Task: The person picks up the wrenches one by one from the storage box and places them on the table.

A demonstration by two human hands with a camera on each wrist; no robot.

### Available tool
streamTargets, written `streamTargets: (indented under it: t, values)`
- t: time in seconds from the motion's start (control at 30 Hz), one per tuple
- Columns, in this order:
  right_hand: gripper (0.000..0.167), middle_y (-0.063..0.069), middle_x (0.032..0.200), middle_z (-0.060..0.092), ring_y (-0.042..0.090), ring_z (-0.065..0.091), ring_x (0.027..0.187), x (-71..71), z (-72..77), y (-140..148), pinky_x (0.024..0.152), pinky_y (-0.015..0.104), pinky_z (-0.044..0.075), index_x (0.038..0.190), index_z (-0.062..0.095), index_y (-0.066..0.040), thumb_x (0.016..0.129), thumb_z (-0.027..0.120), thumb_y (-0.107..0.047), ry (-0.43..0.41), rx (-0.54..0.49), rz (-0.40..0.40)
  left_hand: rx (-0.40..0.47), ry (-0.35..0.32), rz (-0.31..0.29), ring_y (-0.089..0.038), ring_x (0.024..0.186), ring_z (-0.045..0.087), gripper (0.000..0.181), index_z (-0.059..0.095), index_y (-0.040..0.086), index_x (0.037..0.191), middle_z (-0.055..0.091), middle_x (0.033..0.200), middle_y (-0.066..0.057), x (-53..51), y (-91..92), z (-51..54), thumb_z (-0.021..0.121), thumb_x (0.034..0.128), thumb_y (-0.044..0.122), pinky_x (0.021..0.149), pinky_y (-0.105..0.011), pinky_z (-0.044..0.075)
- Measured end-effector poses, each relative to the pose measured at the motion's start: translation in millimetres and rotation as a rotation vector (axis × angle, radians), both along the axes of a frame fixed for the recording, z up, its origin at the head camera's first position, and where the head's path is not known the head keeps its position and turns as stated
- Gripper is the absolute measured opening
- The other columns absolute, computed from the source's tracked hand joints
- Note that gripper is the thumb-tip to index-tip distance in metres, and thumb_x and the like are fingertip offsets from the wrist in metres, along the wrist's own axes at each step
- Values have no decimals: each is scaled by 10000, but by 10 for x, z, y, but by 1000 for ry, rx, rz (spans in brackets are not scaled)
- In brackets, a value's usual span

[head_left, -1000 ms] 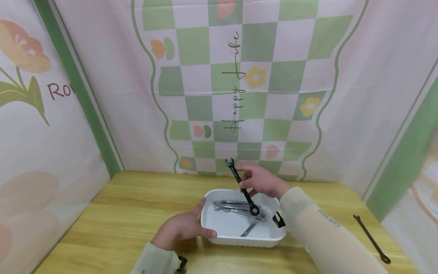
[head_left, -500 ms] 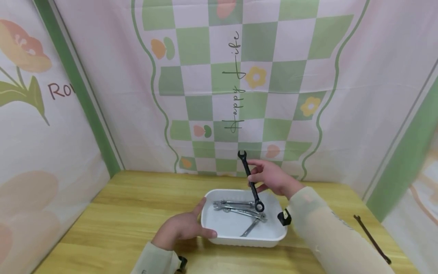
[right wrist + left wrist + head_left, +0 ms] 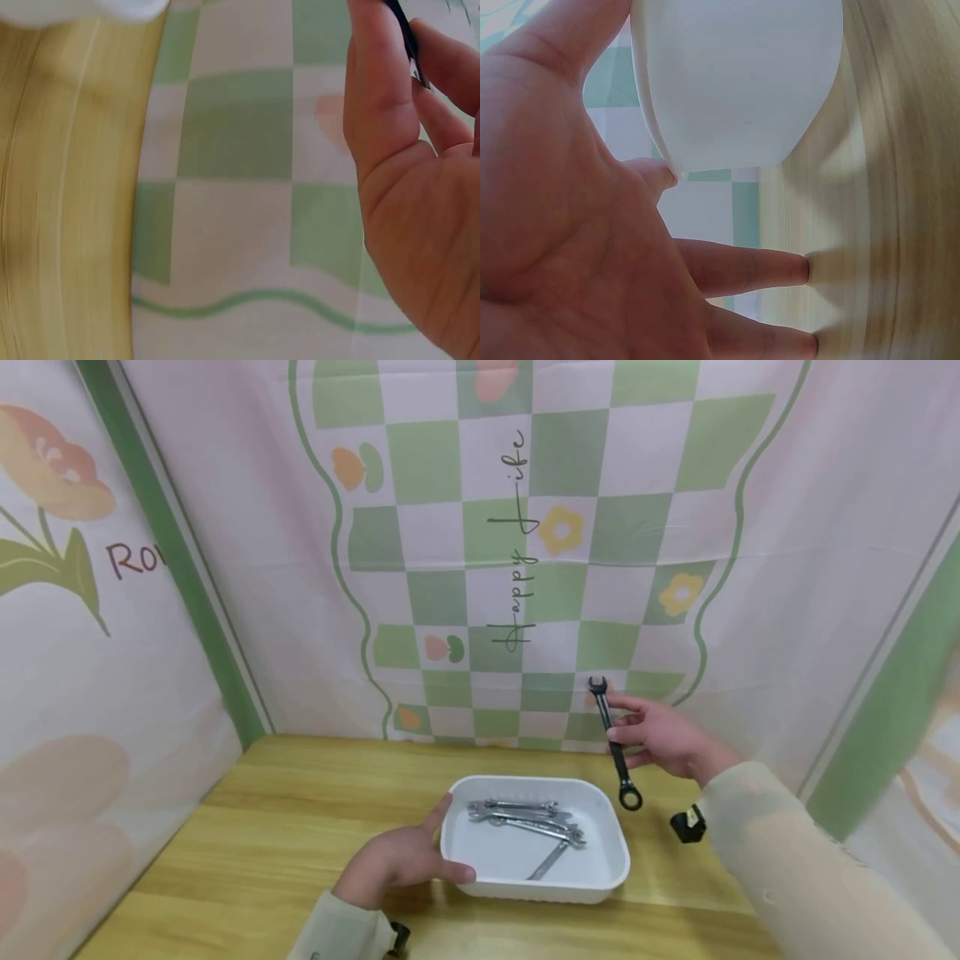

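Observation:
The right hand (image 3: 663, 739) pinches a black wrench (image 3: 611, 727) by its shaft, raised beyond the tray's right back corner with the ring end lowest. In the right wrist view, the right hand (image 3: 427, 180) shows a dark sliver of the wrench (image 3: 409, 37) between thumb and fingers. A white tray (image 3: 547, 889) holds several silver wrenches (image 3: 525, 817). At the tray's left end the left hand (image 3: 405, 860) rests thumb and finger on the rim. The left wrist view has the left hand (image 3: 577, 217) with extended fingers beside the tray's wall (image 3: 742, 82), two fingertips touching the table.
The wooden table (image 3: 247, 827) reaches back to a hanging cloth (image 3: 435, 535) with green checks. Dark devices sit at both wrists, the right one (image 3: 687, 825) hanging just right of the tray.
The right hand has carried the black wrench rightward, from over the tray to beyond its right side. The dark wrench on the table at right is no longer visible, behind the sleeve. The left hand stays put.

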State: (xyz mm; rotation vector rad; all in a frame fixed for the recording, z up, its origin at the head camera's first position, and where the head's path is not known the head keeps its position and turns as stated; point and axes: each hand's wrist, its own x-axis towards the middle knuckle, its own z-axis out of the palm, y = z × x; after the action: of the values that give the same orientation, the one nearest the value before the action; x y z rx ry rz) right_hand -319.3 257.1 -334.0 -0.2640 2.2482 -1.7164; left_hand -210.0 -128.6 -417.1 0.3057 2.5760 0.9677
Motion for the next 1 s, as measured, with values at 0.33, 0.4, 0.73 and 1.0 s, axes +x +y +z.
streamTargets:
  t: [0.33, 0.4, 0.73, 1.0]
  values:
    - [767, 311, 1284, 477, 295, 607, 955, 110, -191, 352, 732, 455, 583, 1566, 182, 21, 946, 630, -34, -18, 206, -37, 11, -42, 17, -470, 1193, 531, 1253, 67, 188, 1621, 494, 1421, -270, -10, 34, 4, 844, 709, 556, 983, -642, 393]
    - [764, 317, 1252, 512, 306, 613, 932, 140, -277, 395, 715, 462, 584, 1549, 197, 55, 928, 636, -19, -14, 240, -35, 9, -41, 23, -472, 1192, 530, 1253, 70, 192, 1621, 493, 1423, -267, -13, 33, -1, 845, 706, 557, 982, -645, 392]
    - [678, 114, 705, 578, 203, 570, 572, 395, -754, 434, 515, 369, 552, 1441, 350, 141, 849, 662, 31, 14, 457, -114, 8, -33, 35, -486, 1174, 538, 1260, 71, 188, 1621, 487, 1427, -270, -5, 14, 6, 849, 699, 552, 970, -653, 396]
    - [649, 118, 676, 584, 207, 570, 518, 622, -901, 369, 485, 382, 547, 1381, 401, 171, 801, 667, 52, 61, 521, -136, -10, -28, 27, -467, 1149, 559, 1253, 67, 185, 1621, 496, 1417, -274, 2, 16, 15, 838, 709, 564, 962, -633, 413]
